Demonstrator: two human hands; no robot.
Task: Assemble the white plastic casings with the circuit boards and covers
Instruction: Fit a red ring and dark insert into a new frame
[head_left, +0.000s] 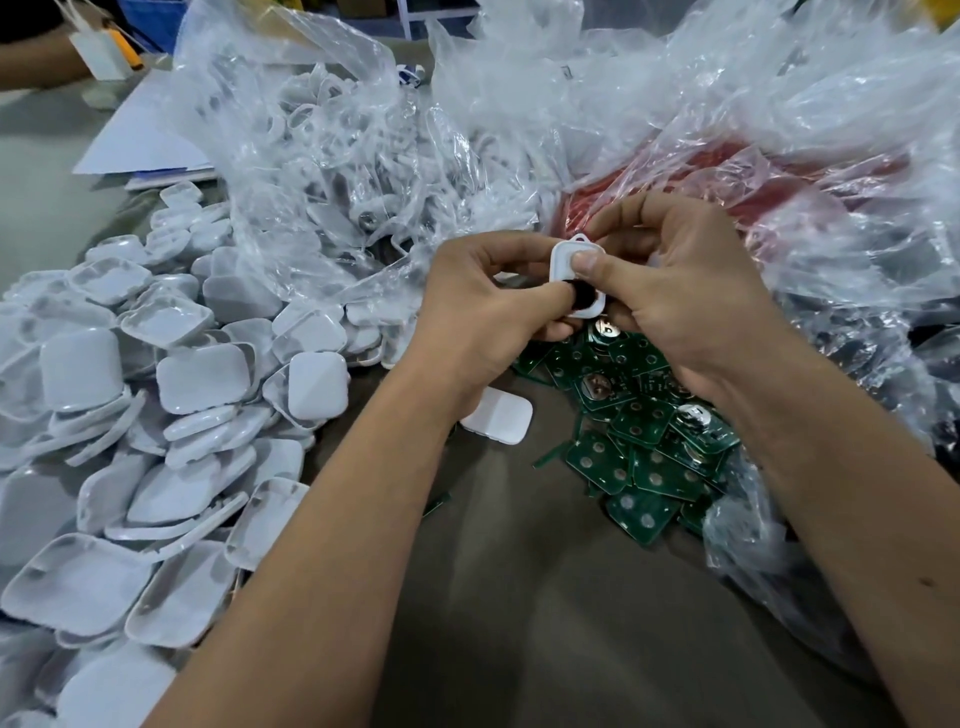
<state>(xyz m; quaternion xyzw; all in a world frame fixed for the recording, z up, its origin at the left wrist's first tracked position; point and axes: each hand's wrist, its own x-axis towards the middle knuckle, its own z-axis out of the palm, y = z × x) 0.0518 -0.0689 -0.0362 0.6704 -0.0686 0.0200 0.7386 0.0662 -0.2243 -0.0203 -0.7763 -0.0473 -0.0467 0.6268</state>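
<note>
Both hands gripped one white casing (569, 260) above the worktop (519, 571), just over the pile of green circuit boards (644, 431). The left hand (483, 312) pinched the casing's lower edge, where a dark part (740, 299) sat at the thumb tip. The right hand (670, 291) held the upper edge, thumb pressed on the casing's face. A heap of white covers (156, 415) lay on the left of the worktop, and one single cover (498, 415) lay between the forearms. Clear plastic bags (337, 156) holding further white parts lay behind the hands, with a red-tinted bag (727, 176) to the right.
</note>
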